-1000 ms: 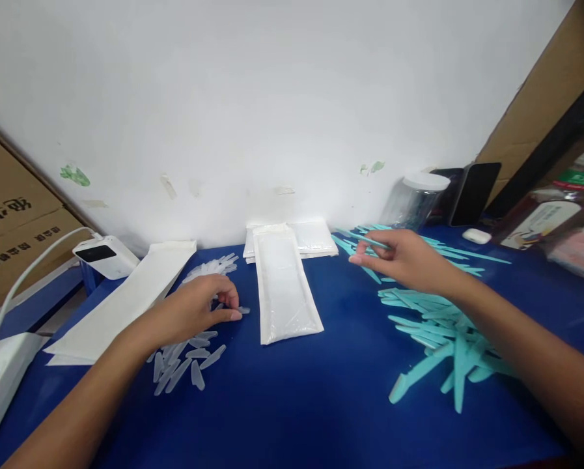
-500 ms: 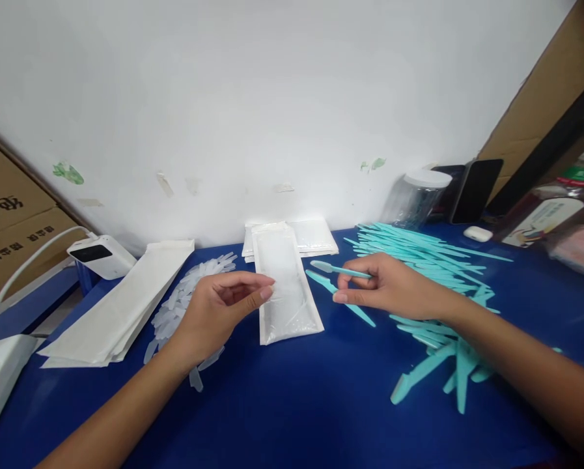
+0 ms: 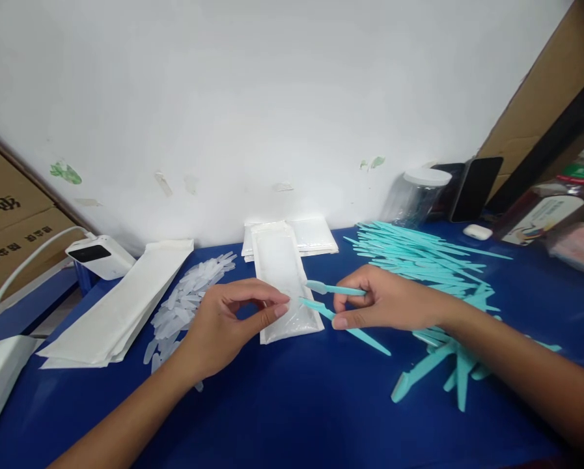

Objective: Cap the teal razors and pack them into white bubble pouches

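My right hand (image 3: 389, 301) pinches two teal plastic sticks (image 3: 328, 288) above the blue table (image 3: 296, 404), their tips pointing left. My left hand (image 3: 228, 319) is raised beside them, thumb and forefinger pinched together near the lower stick's tip; a small clear cap seems to be between them but is hard to make out. A pile of clear plastic caps (image 3: 184, 303) lies just left of my left hand. A white pouch (image 3: 282, 280) lies flat behind both hands. A big heap of teal sticks (image 3: 428, 267) spreads under and behind my right forearm.
A stack of white pouches (image 3: 118, 306) lies at the left, more pouches (image 3: 311, 236) by the wall. A white power bank (image 3: 99, 255) with cable, a clear jar (image 3: 416, 195), a dark phone (image 3: 474, 189), an earbud case (image 3: 477, 231) and cardboard boxes (image 3: 8, 221) edge the table.
My left hand lifted off the cap pile and moved right, pinched. My right hand brought teal sticks from the heap toward the centre, so both hands now meet over the pouch's near end.
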A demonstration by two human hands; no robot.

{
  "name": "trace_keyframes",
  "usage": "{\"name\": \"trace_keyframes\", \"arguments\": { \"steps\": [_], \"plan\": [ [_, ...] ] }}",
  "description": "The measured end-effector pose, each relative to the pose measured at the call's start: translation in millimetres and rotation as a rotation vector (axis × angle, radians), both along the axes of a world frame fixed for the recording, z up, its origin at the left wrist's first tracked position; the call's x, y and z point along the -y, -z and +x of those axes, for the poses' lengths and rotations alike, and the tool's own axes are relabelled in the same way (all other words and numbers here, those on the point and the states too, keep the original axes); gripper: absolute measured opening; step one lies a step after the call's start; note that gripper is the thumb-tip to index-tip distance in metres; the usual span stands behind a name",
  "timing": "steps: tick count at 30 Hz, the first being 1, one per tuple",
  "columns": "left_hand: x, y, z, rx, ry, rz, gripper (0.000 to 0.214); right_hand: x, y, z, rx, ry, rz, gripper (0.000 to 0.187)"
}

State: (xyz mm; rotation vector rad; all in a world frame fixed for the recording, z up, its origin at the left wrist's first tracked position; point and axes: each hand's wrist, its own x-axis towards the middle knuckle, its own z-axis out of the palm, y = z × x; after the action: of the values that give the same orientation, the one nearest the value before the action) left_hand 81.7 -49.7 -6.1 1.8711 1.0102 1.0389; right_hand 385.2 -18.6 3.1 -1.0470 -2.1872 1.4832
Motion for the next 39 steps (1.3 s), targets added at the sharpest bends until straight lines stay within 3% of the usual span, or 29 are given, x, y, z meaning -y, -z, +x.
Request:
{"name": "trace_keyframes", "arguments": {
  "steps": [10, 24, 28, 34, 36, 39],
  "plan": [
    [-1, -2.9, -4, -0.014, -0.032, 0.015, 0.007, 2, -4.5, 3, 0.013, -0.023, -0.039, 0.030],
    [10, -4.9, 5, -0.076, 0.146, -0.100, 0.011, 10, -2.1, -9, -0.039, -0.079, -0.081, 0.030],
    [12, -3.4, 8, -0.066, 0.108, -0.138, 0.009, 15, 0.0, -16, -0.071, -0.094, -0.065, 0.034],
    [13, -1.1, 12, -0.039, -0.051, -0.047, 0.011, 27, -4.7, -21, -0.091, -0.088, 0.022, 0.040],
    [16, -1.2, 14, -0.006, -0.054, -0.034, 0.018, 31, -6.0, -23, -0.046, -0.096, 0.081, 0.041],
    [17, -2.1, 13, -0.018, -0.059, 0.024, 0.050, 30, -6.2, -22, 0.049, -0.037, 0.240, 0.041]
  ]
}}
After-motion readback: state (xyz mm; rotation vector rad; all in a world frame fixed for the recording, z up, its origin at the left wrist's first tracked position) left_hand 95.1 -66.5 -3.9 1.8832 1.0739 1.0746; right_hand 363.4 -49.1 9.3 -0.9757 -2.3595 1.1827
